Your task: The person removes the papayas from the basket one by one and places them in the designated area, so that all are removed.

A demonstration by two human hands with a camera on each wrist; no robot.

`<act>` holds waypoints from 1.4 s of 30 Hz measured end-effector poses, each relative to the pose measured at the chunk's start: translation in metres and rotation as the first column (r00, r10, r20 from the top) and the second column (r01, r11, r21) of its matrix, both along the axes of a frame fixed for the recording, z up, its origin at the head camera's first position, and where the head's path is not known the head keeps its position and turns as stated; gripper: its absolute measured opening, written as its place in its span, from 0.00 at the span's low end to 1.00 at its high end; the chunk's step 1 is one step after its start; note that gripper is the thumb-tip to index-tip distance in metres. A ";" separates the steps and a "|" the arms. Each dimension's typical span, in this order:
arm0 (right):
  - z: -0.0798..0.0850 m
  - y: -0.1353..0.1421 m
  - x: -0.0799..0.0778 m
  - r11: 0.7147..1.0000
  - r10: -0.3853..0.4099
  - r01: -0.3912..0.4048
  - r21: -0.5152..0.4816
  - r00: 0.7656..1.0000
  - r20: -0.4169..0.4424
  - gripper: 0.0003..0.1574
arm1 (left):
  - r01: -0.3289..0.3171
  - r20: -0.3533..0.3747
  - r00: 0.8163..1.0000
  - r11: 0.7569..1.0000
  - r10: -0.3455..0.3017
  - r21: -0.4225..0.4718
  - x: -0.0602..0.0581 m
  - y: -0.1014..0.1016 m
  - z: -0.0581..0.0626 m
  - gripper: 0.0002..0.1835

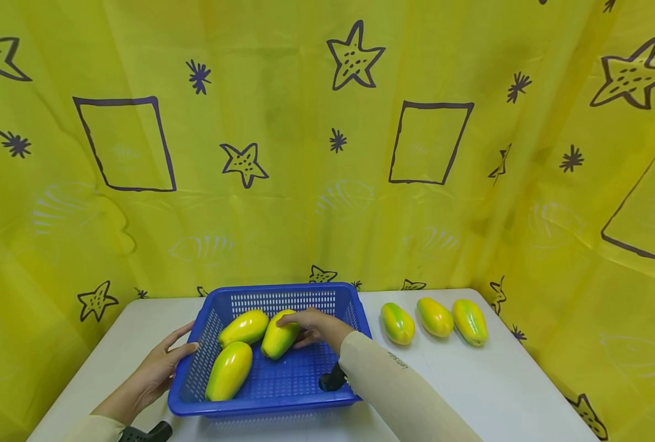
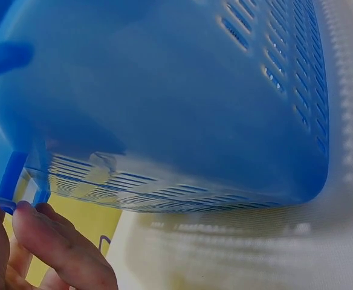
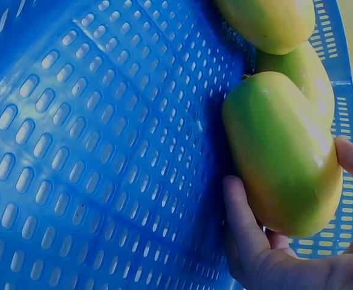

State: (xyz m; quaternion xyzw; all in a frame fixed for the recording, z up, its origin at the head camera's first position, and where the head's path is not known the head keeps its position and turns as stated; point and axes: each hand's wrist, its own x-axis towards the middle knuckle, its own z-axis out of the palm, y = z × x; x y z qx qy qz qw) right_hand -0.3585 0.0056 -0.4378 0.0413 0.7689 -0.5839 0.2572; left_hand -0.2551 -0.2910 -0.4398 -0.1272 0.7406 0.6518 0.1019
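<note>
A blue plastic basket (image 1: 272,402) with slotted walls stands on the table and holds three yellow-green papayas. My right hand (image 1: 310,325) reaches inside and grips the papaya (image 1: 277,341) on the right; in the right wrist view, thumb and fingers are round one end of that papaya (image 3: 285,157). Beside it lie a second papaya (image 1: 244,328) towards the back and a third papaya (image 1: 229,371) near the front left corner. At the basket's left side, my left hand (image 1: 164,362) holds the rim, its fingertips right at the edge in the left wrist view.
Three more papayas, the nearest being one papaya (image 1: 398,323), lie in a row on the white table (image 1: 443,380) to the right of the basket. A yellow curtain (image 1: 288,227) with stars hangs behind the table and along both sides.
</note>
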 end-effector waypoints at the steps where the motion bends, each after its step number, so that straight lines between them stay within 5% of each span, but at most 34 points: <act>1: 0.000 0.001 0.000 1.000 0.002 -0.002 -0.009 1.000 0.003 0.38 | 0.000 0.001 1.000 1.000 0.000 0.003 0.000 0.000 0.000 0.41; 18: 0.012 0.017 0.002 0.995 0.023 -0.016 -0.102 0.998 0.065 0.41 | 0.002 0.005 1.000 1.000 -0.002 0.019 0.001 -0.001 -0.003 0.42; 42: 0.050 0.041 0.011 0.992 0.087 -0.082 -0.096 0.995 0.042 0.39 | 0.016 0.003 1.000 1.000 -0.016 0.012 0.001 0.000 0.001 0.42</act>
